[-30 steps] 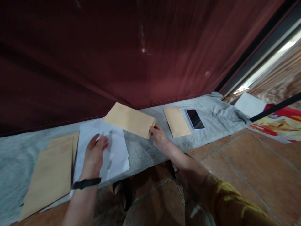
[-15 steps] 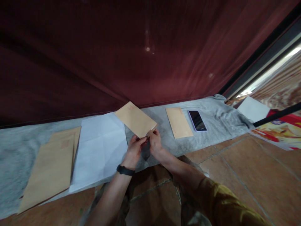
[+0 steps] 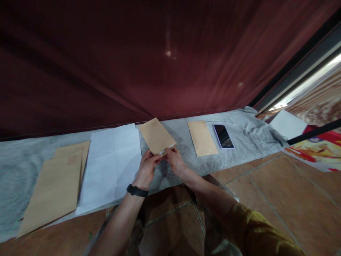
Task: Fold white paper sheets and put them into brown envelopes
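Observation:
A tan paper envelope is held between both hands at its near end, where a strip of white shows at the opening. My left hand pinches the near left corner. My right hand is closed on the near right part, its fingers at the flap edge. The fingertips of both hands almost meet, and they partly hide the flap. To the left lie white paper sheets. Another tan envelope rests flat to the right of my hands.
A stack of larger tan envelopes lies at the left on the grey cloth. A phone is at the right. Behind hangs a dark red curtain. Brown floor tiles and a colourful printed bag are at the lower right.
The held envelope has turned to stand more upright in view, and its far end has shifted right. My left hand has moved slightly left, and the fingers have folded over the flap end.

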### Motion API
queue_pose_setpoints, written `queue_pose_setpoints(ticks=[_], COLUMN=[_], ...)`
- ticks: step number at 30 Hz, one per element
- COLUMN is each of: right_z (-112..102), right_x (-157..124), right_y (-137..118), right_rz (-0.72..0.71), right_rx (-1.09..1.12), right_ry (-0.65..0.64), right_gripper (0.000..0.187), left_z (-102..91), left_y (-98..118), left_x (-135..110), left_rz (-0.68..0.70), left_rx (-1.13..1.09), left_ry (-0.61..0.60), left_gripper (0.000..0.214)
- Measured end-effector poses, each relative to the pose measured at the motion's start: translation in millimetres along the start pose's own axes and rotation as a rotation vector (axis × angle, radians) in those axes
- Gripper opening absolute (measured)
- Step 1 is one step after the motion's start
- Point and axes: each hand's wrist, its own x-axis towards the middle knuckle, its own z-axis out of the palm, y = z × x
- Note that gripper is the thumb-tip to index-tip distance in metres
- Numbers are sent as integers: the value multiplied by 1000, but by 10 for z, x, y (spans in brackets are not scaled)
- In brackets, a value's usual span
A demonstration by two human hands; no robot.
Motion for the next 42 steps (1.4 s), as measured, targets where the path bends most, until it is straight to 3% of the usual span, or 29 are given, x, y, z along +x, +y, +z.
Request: queue_pose_setpoints(ticks=[5,8,15,21,24,27,31,37,42], right_z=[-100,-209,-483,-499,-503,-532,-573,-565,-551], right_x=[-16,7,31,72,76,55,-6,-140,-190], right_y=[-108,-164,-312,-237,-173,-157,-203,-312,-393], right_rz=[210,232,116,3,-114,-221,-301,-376,-458], right_rx=[49,28,-120,-286,-415,-634,-879,-1456,-1594], right_ry=[-77,-54,-136,-145,-152,-154,-150,-161,-201], right_gripper=[11,18,44,52,54,51,51,54,48], left_z=[-55,-121,-319,-396,-379,-323,-247,-192,-183], left_y=[29,68,184,202,184,169,144,102,74], left_x=[9,23,7,4,19,23,-20,-146,-230], left_rz=[-13,-32,36,20,27,97,209,275,355], left_rx=[63,124,336,371,353,389,787,1291,1507], left_ry=[-11,-37,-110,-195,-173,-63,74,45,-2], left_gripper=[40,40,45,44,43,56,64,53,43])
